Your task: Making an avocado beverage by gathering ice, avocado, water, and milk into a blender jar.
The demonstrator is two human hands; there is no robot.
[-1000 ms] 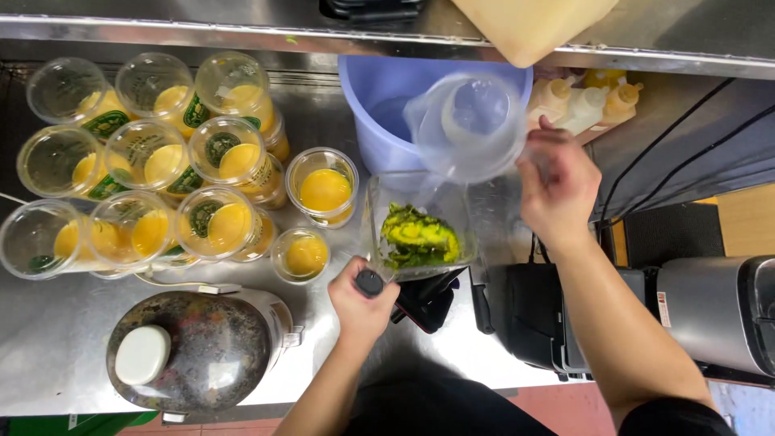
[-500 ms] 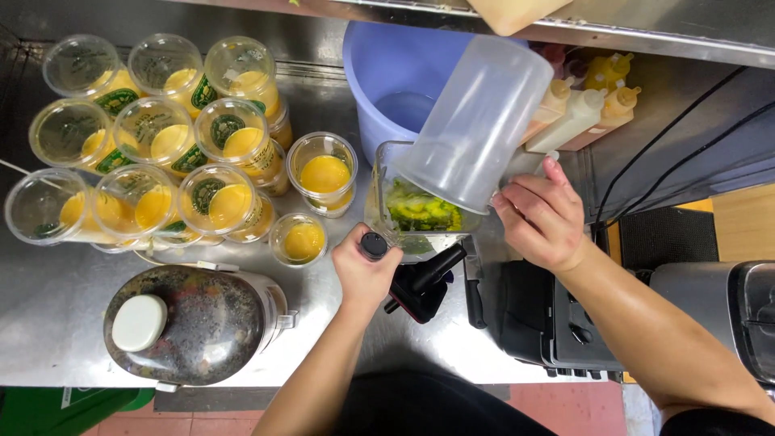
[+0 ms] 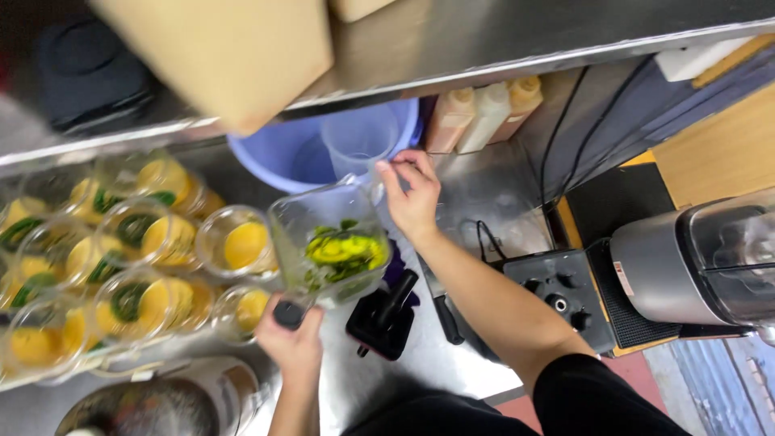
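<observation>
1. The clear square plastic blender jug [image 3: 331, 246], holding green leaves and yellow fruit pieces, is lifted off the tabletop [image 3: 452, 355] and tilted, in front of the black blender base [image 3: 386, 316].
2. The left hand [image 3: 292, 343] is closed around the jug's dark handle from below, carrying its weight.
3. The right hand [image 3: 413, 194] is at the jug's far rim, fingers curled and pinching the edge of a clear plastic measuring cup [image 3: 359, 141] that sits just behind it, in or above the round lilac plastic tub [image 3: 282, 153]; I cannot tell whether the cup is touching the tub.
4. To do this well, I would judge the jug needs holding level and steady by the handle, with the cup's lip brought right over its mouth, so nothing spills onto the base.
5. Left of the jug stands a cluster of clear plastic cups filled with orange-yellow pulp and green leaf [image 3: 141, 266], packed closely together.
6. Three pale squeeze bottles [image 3: 488, 113] stand under the steel shelf [image 3: 484, 40].
7. A grey blender machine with a clear hood [image 3: 710, 258] sits well to the right.
</observation>
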